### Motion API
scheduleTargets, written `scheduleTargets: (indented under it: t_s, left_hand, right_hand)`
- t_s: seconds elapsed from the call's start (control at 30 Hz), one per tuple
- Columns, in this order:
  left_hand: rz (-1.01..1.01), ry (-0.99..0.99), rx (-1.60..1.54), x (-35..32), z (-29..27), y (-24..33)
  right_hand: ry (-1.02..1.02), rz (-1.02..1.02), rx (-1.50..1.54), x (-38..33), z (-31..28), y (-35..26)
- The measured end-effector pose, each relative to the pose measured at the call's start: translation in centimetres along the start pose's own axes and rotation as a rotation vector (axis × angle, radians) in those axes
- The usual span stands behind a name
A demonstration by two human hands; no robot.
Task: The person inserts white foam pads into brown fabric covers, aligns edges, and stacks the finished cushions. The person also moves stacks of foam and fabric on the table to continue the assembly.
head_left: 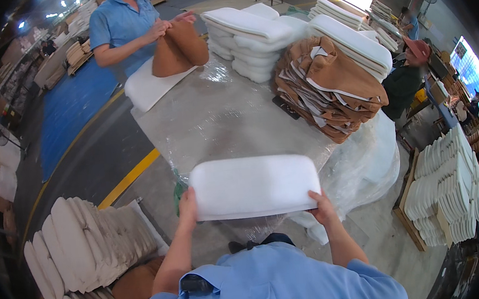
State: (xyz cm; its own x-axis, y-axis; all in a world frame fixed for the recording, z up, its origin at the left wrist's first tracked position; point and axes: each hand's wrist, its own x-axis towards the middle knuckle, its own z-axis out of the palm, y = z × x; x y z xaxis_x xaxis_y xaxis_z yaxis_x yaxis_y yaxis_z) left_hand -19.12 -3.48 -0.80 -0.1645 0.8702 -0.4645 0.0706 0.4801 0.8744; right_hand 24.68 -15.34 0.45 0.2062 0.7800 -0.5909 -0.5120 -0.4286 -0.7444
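Note:
I hold a white foam cushion pad [254,185] flat in front of me, just above the near edge of the plastic-covered table [219,117]. My left hand [187,204] grips its left end and my right hand [321,206] grips its right end. Farther back on the table lie a stack of brown fabric covers [331,93] and stacks of white foam pads [252,37].
Across the table a person in a blue shirt [120,26] pulls a brown cover [179,49] over a pad. Filled cushions [83,248] are piled at my lower left. A pallet of white pads [448,188] stands at right. Another person [409,75] sits at the right.

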Motion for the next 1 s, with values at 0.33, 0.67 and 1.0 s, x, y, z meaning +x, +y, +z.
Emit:
scheduleTargets:
  t_s: [0.33,0.67,1.0]
  left_hand:
    - [-0.133,0.107,0.111,0.1,1.0,0.4]
    - [-0.060,0.110,0.030,3.7,4.9,1.8]
    - [-0.153,0.093,-0.090,5.7,5.1,3.4]
  right_hand:
    - [0.066,0.089,-0.358,4.0,-4.7,-2.4]
    - [0.112,-0.021,-0.655,9.2,-2.0,-1.6]
    - [0.325,-0.146,-0.555,11.4,1.0,-3.1]
